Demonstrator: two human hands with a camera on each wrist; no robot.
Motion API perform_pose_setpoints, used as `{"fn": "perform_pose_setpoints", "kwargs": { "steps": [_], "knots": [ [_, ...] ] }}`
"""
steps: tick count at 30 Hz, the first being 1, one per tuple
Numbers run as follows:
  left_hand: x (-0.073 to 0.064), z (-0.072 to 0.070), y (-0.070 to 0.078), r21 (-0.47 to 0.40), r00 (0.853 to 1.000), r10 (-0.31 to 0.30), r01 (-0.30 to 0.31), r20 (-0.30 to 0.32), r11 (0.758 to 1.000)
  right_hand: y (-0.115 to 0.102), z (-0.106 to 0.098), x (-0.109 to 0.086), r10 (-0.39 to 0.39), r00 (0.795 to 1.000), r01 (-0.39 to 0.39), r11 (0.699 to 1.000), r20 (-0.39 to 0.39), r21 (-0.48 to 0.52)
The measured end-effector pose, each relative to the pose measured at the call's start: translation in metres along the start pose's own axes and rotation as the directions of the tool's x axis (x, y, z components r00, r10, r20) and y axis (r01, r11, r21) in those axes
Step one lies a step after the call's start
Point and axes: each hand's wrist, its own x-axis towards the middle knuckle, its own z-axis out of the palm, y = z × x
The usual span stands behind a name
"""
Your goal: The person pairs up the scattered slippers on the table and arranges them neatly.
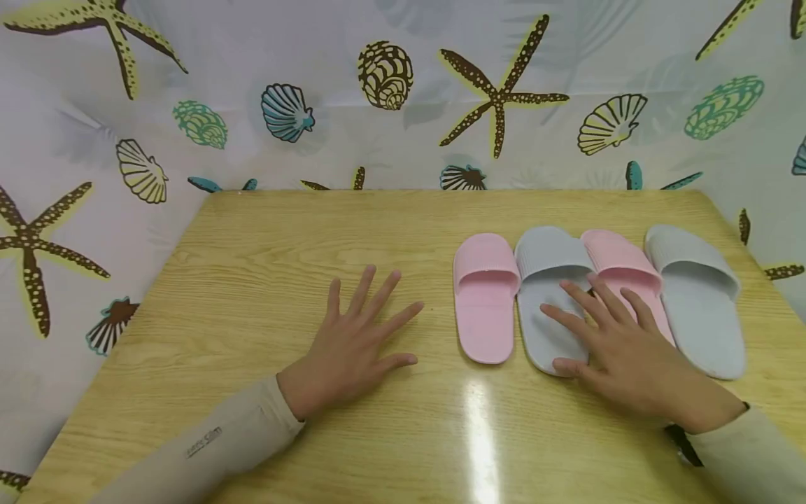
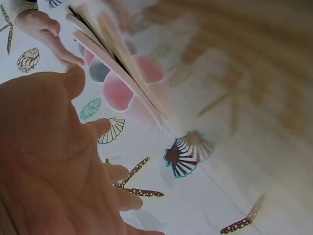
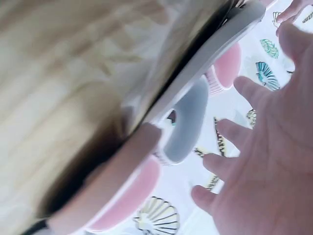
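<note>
Four-abreast is how the slippers lie, toes away from me, on the right of the table: a pink slipper (image 1: 485, 322), a grey slipper (image 1: 541, 332), a second pink slipper (image 1: 620, 253) and a second grey slipper (image 1: 708, 329). My right hand (image 1: 630, 357) overlaps the middle two in the head view, fingers spread. The right wrist view has that hand (image 3: 264, 142) apart from the slippers, holding nothing. Left of the row, my left hand (image 1: 352, 343) is spread over the table, with nothing in it. Its palm (image 2: 44, 152) fills the left wrist view's left side.
The wood-grain table (image 1: 302, 238) carries a bright light reflection near its front. A white cloth (image 1: 327, 56) printed with shells and starfish rises behind it and along both sides. A dark object (image 1: 683, 444) shows partly beneath my right wrist.
</note>
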Motion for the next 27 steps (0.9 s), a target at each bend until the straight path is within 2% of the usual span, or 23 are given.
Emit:
{"fn": "perform_pose_setpoints", "kwargs": {
  "steps": [6,12,17,23,27],
  "knots": [
    [0.030,-0.001,0.008,-0.012,0.999,0.032,-0.032,-0.013,0.999,0.020,-0.005,-0.001,0.010,0.998,-0.011,1.000,-0.056,-0.010],
    [0.060,0.000,0.014,-0.104,0.999,0.052,-0.052,0.001,0.993,0.040,-0.014,0.010,0.067,0.995,-0.065,0.998,-0.074,0.027],
    [0.086,0.005,0.019,-0.164,0.999,0.039,-0.036,0.016,0.986,0.059,-0.020,0.023,0.090,0.995,-0.088,0.996,-0.054,0.031],
    [0.112,0.007,0.028,-0.216,0.997,0.026,-0.011,0.066,0.976,0.082,-0.022,0.036,0.114,0.993,-0.113,0.993,-0.017,0.035],
    [0.126,0.007,0.034,-0.233,0.997,0.034,-0.018,0.064,0.972,0.096,-0.022,0.040,0.151,0.988,-0.151,0.988,0.005,0.028]
  ]
}}
